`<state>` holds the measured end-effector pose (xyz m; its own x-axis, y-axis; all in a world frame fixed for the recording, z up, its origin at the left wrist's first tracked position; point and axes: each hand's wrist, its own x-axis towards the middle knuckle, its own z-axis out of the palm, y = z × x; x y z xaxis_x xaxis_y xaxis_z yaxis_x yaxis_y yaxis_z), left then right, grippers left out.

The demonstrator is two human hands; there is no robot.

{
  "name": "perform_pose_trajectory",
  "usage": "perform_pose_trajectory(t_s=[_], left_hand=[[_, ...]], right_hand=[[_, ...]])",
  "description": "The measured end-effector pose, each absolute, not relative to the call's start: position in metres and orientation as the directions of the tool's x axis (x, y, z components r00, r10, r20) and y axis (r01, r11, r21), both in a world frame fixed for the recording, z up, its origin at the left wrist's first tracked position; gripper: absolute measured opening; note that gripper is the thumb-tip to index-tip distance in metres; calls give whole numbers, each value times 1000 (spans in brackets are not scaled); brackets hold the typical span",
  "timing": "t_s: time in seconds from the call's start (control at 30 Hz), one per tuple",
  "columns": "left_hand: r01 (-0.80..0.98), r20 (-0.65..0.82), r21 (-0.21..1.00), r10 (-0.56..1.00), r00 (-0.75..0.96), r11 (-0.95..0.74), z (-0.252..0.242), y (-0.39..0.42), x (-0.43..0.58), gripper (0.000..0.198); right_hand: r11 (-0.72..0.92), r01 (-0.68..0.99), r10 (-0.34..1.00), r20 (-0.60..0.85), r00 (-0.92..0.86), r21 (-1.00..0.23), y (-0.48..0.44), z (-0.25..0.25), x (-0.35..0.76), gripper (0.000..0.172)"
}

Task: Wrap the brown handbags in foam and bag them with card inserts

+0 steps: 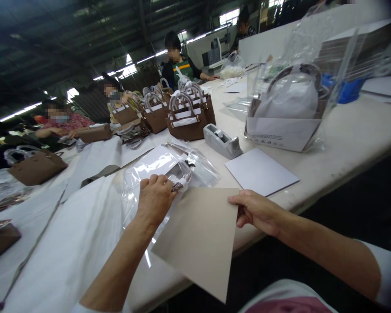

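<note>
My left hand is closed on the mouth of the clear plastic bag, which lies on the table at twelve o'clock from it. My right hand pinches the three o'clock corner of the grey cardboard sheet, which lies between both hands and overhangs the table edge. A white card lies at twelve o'clock of my right hand, and a tape dispenser at eleven.

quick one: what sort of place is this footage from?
Likely a handbag factory's packing line: identical brown handbags with wrapped handles along a long table, several people working at it, and the left hand on a clear plastic bag while the right hand holds a cardboard sheet.
</note>
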<state>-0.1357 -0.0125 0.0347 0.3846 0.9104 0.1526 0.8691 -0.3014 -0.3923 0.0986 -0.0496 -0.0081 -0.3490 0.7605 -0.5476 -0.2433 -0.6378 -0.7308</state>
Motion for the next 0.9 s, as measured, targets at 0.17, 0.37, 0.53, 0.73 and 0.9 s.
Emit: perform_pose_trajectory(t_s=[0.17, 0.37, 0.53, 0.73, 0.9], left_hand=[[860, 136, -399, 907, 397, -317, 32, -13, -134, 16], [845, 135, -414, 896, 424, -338, 31, -13, -132, 19], [838, 140, -434, 894, 426, -331, 33, -10, -130, 18], [831, 148, -459, 895, 421, -315, 37, -6, -129, 20], [820, 177, -473, 877, 446, -322, 36, -6, -130, 20]], right_hand=[[-541, -391, 835, -532, -142, -745, -34, -13, 111, 8], [-492, -307, 868, -488, -94, -815, -30, -31, 90, 12], [-499, -291, 865, -488, -114, -816, -18, -52, 53, 16], [-525, -275, 850, -512, -124, -805, 10, -74, 6, 22], [-539, -184, 842, -518, -151, -822, 45, -82, -36, 30]])
